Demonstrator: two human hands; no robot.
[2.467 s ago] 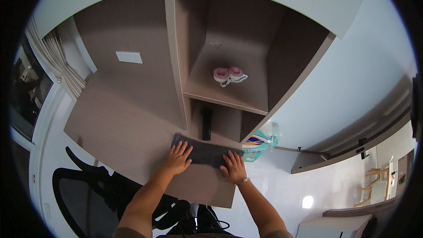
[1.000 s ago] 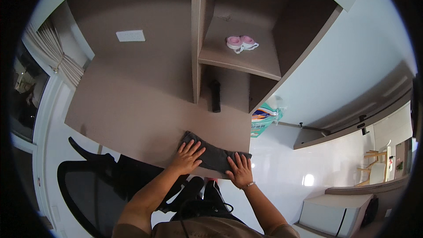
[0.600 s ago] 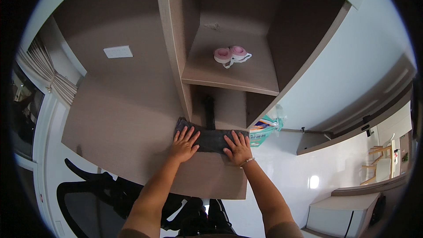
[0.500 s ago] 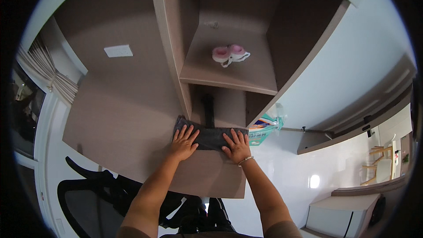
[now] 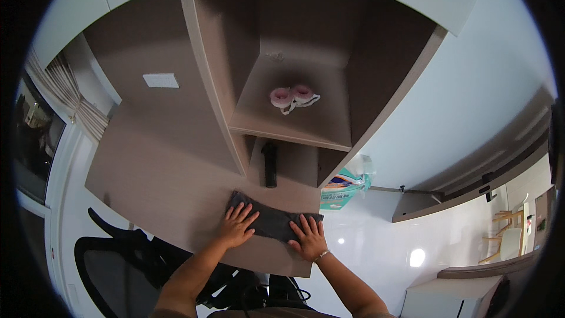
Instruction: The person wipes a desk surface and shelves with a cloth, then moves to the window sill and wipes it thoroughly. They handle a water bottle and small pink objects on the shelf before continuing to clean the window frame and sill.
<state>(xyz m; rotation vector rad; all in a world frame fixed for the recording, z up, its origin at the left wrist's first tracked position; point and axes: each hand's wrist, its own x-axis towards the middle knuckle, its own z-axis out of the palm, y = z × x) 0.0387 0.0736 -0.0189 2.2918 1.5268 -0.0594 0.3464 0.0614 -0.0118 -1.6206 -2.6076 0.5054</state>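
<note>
A dark grey cloth [image 5: 273,224] lies spread on the brown desk top [image 5: 159,159], close to its front edge. My left hand [image 5: 236,225] rests flat on the cloth's left part, fingers spread. On the right end lies my right hand [image 5: 309,239], also flat with fingers apart and a bracelet at the wrist. Neither hand is closed round the cloth. Beyond the cloth, a black cylindrical object [image 5: 270,168] sits in the low opening beneath the shelf. Its exact kind cannot be made out.
A pair of pink rings with white straps [image 5: 293,98] lies on the shelf [image 5: 288,134] above. Right of the desk stands a teal plastic package [image 5: 341,191]. A black mesh chair [image 5: 118,271] is at the lower left, and a white wall socket plate [image 5: 160,80] above the desk.
Both hands and the cloth have moved toward me, away from the shelf divider. More of the black cylindrical object shows. The whole view has tilted up a little.
</note>
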